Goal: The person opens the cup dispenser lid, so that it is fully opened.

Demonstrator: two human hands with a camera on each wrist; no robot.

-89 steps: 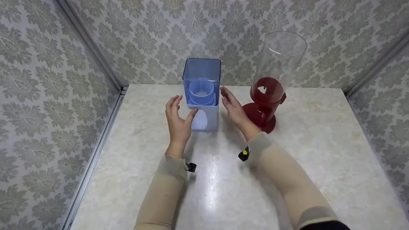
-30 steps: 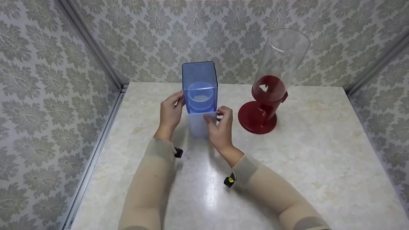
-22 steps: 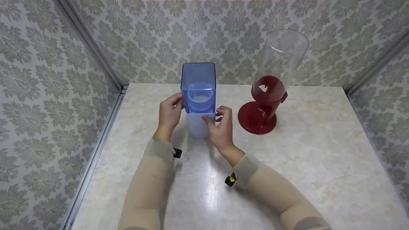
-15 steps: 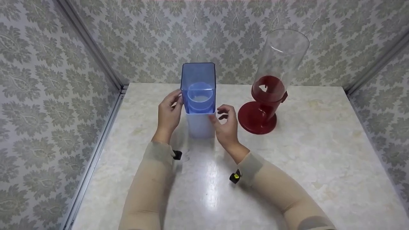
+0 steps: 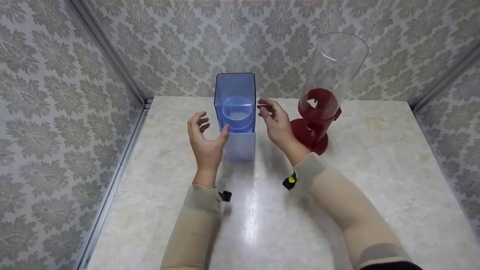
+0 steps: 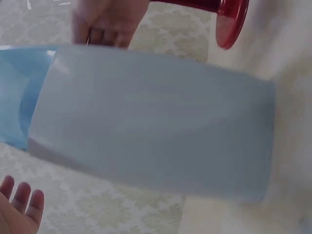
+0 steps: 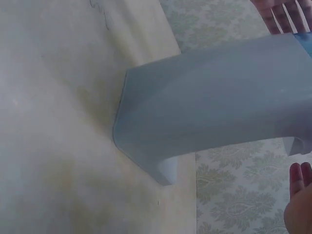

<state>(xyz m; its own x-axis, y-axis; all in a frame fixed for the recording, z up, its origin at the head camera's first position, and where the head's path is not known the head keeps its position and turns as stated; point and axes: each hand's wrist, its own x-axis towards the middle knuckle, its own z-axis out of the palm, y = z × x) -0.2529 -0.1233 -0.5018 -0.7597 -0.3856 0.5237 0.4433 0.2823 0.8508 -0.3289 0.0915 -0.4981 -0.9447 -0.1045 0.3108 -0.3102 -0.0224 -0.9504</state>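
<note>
A tall square container with a translucent blue upper part (image 5: 235, 88) and a white lower body (image 5: 240, 146) stands upright on the table. A round blue collar (image 5: 237, 112) shows inside it. My left hand (image 5: 206, 148) is just left of the container, fingers and thumb spread apart and holding nothing. On the other side, my right hand (image 5: 278, 127) hovers by the blue part with loosely bent fingers, also holding nothing. In the right wrist view the container's plain face (image 7: 204, 97) shows, with a recess on its lower side.
Behind my right hand stands a red stand (image 5: 309, 135) with a round base, bearing a clear cylinder (image 5: 333, 63). Patterned walls (image 5: 180, 45) enclose the pale marbled table (image 5: 180, 225) at the back and sides.
Three seconds ago an oval opening faced the front; now a plain side does. Both hands handled the container, then let go and moved off to either side.
</note>
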